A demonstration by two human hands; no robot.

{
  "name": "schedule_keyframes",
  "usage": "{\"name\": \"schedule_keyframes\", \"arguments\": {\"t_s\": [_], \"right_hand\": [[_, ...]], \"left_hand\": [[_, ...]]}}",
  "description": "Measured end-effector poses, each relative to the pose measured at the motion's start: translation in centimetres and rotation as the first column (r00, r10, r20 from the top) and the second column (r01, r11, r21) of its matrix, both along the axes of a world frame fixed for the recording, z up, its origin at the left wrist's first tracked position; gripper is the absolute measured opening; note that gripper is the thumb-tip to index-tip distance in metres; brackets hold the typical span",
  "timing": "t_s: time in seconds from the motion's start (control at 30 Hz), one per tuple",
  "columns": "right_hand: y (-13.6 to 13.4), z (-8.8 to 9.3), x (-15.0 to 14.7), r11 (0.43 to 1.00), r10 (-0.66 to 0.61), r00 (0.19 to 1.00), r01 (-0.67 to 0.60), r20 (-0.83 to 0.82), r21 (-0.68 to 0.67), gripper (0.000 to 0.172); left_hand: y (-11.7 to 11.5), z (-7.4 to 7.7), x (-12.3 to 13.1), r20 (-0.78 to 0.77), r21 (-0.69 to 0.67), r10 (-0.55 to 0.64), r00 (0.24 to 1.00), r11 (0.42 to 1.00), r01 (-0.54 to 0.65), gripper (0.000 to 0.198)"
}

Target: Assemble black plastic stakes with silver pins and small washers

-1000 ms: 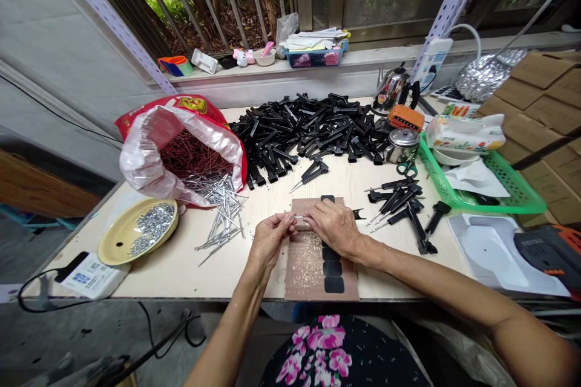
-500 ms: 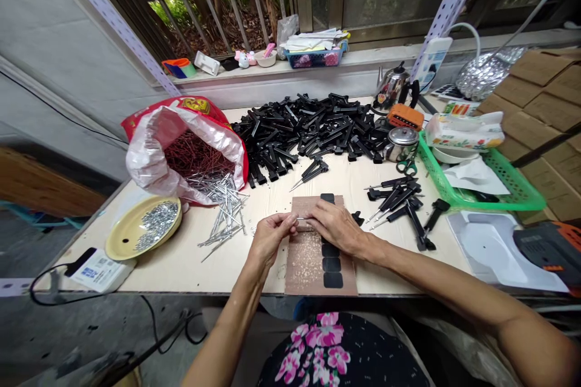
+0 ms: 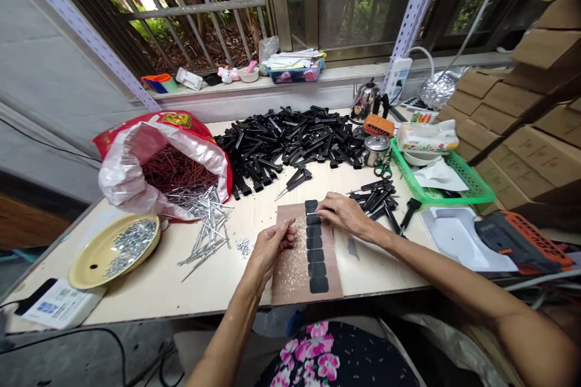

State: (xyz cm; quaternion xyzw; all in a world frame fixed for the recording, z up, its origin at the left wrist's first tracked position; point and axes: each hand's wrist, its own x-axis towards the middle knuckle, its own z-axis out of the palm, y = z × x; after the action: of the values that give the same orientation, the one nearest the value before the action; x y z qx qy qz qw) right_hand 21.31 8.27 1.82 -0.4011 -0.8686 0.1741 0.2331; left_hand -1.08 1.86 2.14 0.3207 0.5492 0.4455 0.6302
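A brown board (image 3: 290,281) lies in front of me with a column of black rounded-square pads (image 3: 316,255) along its right side. My left hand (image 3: 271,243) is over the board's left edge, thumb and fingers pinched together; what they hold, if anything, is hidden. At the upper pads my right hand (image 3: 345,215) has its fingertips closed and pressed down, with a thin pale line beside them that I cannot make out. Small silver pieces (image 3: 244,247) lie in a little heap left of my left hand. Farther left, loose metal rods (image 3: 209,233) spill from a red-and-white sack (image 3: 122,166).
Black plastic parts (image 3: 295,133) are heaped at the back, with a smaller group (image 3: 376,199) at right. A yellow dish (image 3: 82,260) of small metal pieces stands left. At right are a green basket (image 3: 442,196), a steel pot (image 3: 376,151), an orange-black tool case (image 3: 521,242) and stacked cartons (image 3: 526,154).
My hands, which met over a thin metal rod, have come apart. The right has shifted to the upper pads. The whole view has turned to the right.
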Motion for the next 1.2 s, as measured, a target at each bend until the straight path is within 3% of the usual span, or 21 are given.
{"name": "schedule_keyframes", "arguments": {"t_s": [0.13,0.2,0.27,0.37,0.43,0.53,0.57,0.67,0.7,0.83,0.97,1.1,1.2], "right_hand": [[1.9,-0.9,0.3,0.984,-0.063,0.988,0.037,0.144,0.175,0.023],[1.9,-1.4,0.5,0.972,-0.039,0.978,-0.01,0.203,0.237,0.026],[1.2,-1.9,0.9,0.946,0.087,0.965,-0.158,0.246,0.284,0.026],[-0.3,-2.7,1.5,0.835,0.349,0.892,-0.435,0.287,0.338,0.022],[-1.0,-3.2,1.6,0.834,0.317,0.91,-0.402,0.267,0.379,0.021],[-1.7,-3.8,1.2,0.883,0.093,0.975,-0.175,0.203,0.435,0.023],[-1.8,-3.9,1.0,0.869,0.108,0.973,-0.193,0.205,0.455,0.023],[-2.0,-3.8,0.5,0.759,0.345,0.9,-0.435,0.267,0.484,0.021],[-1.9,-3.7,0.4,0.764,0.348,0.9,-0.435,0.262,0.478,0.022],[-1.4,-3.2,0.2,0.909,0.108,0.974,-0.178,0.199,0.377,0.025],[-1.5,-3.4,0.2,0.908,0.228,0.944,-0.295,0.239,0.298,0.026],[-1.5,-3.3,0.5,0.929,0.172,0.955,-0.238,0.24,0.282,0.029],[-2.4,-3.3,0.3,0.878,0.322,0.912,-0.388,0.254,0.28,0.028]], "left_hand": [[0.3,-0.6,0.1,-0.161,0.074,0.026,0.987,0.997,-0.015,0.051],[0.1,-1.0,0.3,-0.298,0.13,0.041,0.954,0.992,-0.002,0.05],[-0.3,-1.5,0.5,-0.428,0.182,0.076,0.901,0.983,0.004,0.049],[-0.8,-1.9,1.0,-0.565,0.291,0.153,0.811,0.956,0.022,0.044],[-0.9,-2.1,1.2,-0.605,0.337,0.178,0.776,0.94,0.047,0.042],[-1.0,-2.1,1.3,-0.623,0.343,0.181,0.761,0.938,0.057,0.042],[-1.0,-2.2,1.3,-0.623,0.345,0.186,0.76,0.937,0.054,0.042],[-1.0,-2.4,1.1,-0.624,0.351,0.198,0.756,0.935,0.045,0.041],[-1.0,-2.5,1.1,-0.626,0.354,0.202,0.753,0.934,0.043,0.041],[-0.9,-2.9,1.0,-0.626,0.359,0.212,0.75,0.933,0.036,0.042],[-0.9,-2.9,1.1,-0.611,0.359,0.221,0.76,0.933,0.018,0.042],[-0.9,-2.8,1.1,-0.607,0.371,0.222,0.763,0.928,0.024,0.042],[-0.9,-2.7,1.2,-0.592,0.372,0.228,0.773,0.928,0.012,0.042]]}}
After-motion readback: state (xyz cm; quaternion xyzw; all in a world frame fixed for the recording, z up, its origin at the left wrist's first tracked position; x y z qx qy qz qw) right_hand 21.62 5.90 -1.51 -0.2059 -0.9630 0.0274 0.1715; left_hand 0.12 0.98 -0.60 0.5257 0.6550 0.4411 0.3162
